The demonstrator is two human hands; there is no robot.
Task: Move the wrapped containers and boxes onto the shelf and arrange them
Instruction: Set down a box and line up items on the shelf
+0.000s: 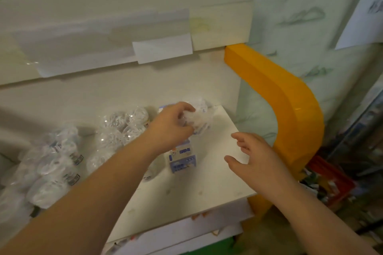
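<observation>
Head view, looking down on a white shelf (186, 196) below an upper board, an orange curved post (290, 109) at its right. Left hand (172, 126) reaching to the far right part of the shelf, fingers curled round a crinkled clear-wrapped container (202, 119), held just above or against a small blue-and-white box (183, 157); contact between the two not resolvable through the blur. Right hand (250, 159) hovering over the bare near-right corner of the shelf, fingers spread and loosely bent, holding nothing. Second blue-edged box (162, 108) partly hidden behind the left hand, against the back wall. Further left, a cluster of wrapped containers (124, 128) in the middle of the shelf and a row of wrapped containers (56, 163) along the left side, several lying on their sides, some with dark caps showing. Progress, as judged: most items apparently already on the shelf, the held container in the course of being placed; arrangement likely unfinished, given the uneven groups at left and the free space at near right. Any supply off the shelf not in view.
</observation>
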